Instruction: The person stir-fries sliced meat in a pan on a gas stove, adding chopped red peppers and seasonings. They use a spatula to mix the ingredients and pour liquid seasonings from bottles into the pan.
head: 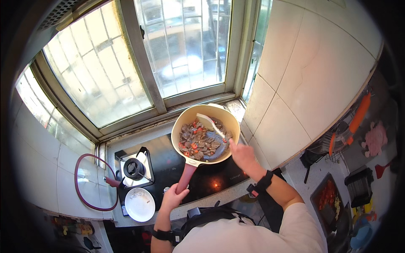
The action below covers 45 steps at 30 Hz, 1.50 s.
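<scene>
My left hand [172, 198] grips the reddish handle [186, 178] of a deep cream-coloured pan [175, 139], which is over the right side of the black gas cooktop. In my right hand [245, 157] is a pale spatula [207, 121], its blade down among the food at the pan's far side. Sliced brown meat [199, 142] with red chilli rings covers much of the pan floor. Bare dark pan surface [218, 151] shows at the right. The burner under the pan is hidden.
On the cooktop [171, 158], the left burner [133, 168] is uncovered. A white plate [140, 205] lies before it, beside a glass lid [96, 182] with a maroon rim leaning at the wall. A tray [327, 202] of chopped ingredients is at right. Windows [190, 47] and tiled wall [286, 98] enclose the cooktop.
</scene>
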### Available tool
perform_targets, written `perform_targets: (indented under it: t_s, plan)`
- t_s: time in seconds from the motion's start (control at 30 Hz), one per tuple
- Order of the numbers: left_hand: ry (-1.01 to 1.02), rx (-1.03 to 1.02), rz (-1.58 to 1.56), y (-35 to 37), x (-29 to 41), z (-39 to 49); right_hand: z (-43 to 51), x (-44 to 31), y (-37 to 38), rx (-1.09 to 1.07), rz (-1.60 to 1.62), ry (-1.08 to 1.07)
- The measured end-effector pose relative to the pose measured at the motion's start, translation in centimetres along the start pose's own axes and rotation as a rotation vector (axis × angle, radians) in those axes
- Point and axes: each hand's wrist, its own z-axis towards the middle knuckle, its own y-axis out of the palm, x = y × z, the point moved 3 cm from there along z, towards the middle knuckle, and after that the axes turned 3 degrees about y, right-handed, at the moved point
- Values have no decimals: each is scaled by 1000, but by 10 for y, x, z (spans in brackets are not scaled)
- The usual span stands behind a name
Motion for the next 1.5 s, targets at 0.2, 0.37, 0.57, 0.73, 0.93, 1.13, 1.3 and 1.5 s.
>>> perform_targets:
  t_s: [0.2,0.37,0.57,0.73,0.93,1.13,1.3,1.5]
  plan:
    - [-49,-45,25,-15,-2,6,36,-21,33,181,-39,-107]
    - [-28,-12,-63,-12,-6,3,-4,-20,-54,18,23,-337]
    - [-89,-15,-158,-8,-12,1,-24,-15,-132,-219,-79,-270]
    - [-60,29,-119,-6,-14,3,-19,-25,-93,-101,64,-131]
    - [-78,66,-71,-4,-14,3,-32,-24,-55,-162,420,-197]
    - [58,187,108,-5,-4,-3,17,-36,38,297,42,-68]
    - [38,158,106,-7,-1,-3,22,18,39,216,-53,19]
    - [13,148,67,-6,-3,-3,-35,19,-2,94,38,-29]
